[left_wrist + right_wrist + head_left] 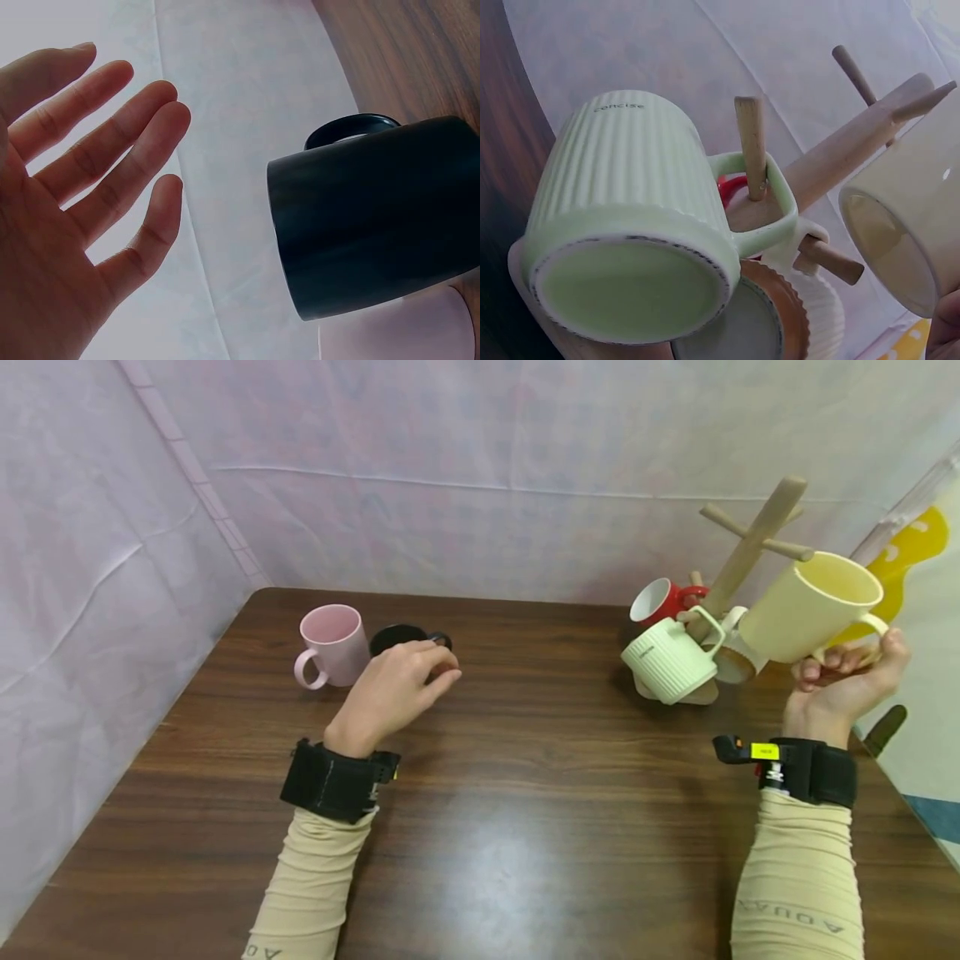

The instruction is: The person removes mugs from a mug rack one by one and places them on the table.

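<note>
At the right of the head view, the right hand (843, 685) pinches the handle (873, 622) of a pale yellow mug (806, 614), tilted beside a wooden rack (742, 564). A green mug (670, 662), red mug (660, 602) and white mug (825, 311) hang on the rack. Left of centre, the left hand (393, 689), its fingers (129, 169) loosely spread, is near a black mug (392, 637); a pink mug (343, 656) stands farther left on the bench (525, 760).
</note>
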The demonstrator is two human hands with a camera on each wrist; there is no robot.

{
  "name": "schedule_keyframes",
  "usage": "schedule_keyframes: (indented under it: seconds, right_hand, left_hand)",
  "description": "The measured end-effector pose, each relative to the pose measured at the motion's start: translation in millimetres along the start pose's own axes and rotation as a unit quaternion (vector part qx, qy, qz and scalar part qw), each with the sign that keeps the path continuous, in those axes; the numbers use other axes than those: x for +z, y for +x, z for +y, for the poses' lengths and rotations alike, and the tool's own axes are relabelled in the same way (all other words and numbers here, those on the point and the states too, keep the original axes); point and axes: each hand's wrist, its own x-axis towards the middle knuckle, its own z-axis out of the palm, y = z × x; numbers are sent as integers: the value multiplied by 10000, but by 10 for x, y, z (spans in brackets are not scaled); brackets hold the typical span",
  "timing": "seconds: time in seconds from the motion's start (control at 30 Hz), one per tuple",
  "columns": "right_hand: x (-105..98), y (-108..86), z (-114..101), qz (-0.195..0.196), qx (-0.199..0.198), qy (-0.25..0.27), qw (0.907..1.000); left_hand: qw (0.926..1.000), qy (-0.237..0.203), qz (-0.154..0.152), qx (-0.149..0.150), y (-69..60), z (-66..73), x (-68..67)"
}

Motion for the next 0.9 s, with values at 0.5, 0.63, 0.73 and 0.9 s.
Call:
schedule_keyframes:
  seconds: [0.5, 0.63, 0.73, 0.9]
  right_hand:
    - [-7, -168, 58, 103, 47, 188, 9998]
    - [7, -223, 88, 14, 112, 394, 9992]
    - [29, -269, 121, -87, 176, 437, 9989]
    - [80, -366, 208, -357, 242, 236, 9988]
  left_hand:
    - [9999, -16, -92, -43, 13, 13, 33]
    - [10000, -2, -69, -2, 15, 15, 33]
    - [10000, 3, -62, 16, 13, 18, 26]
    - [10000, 24, -35, 37, 10, 18, 15]
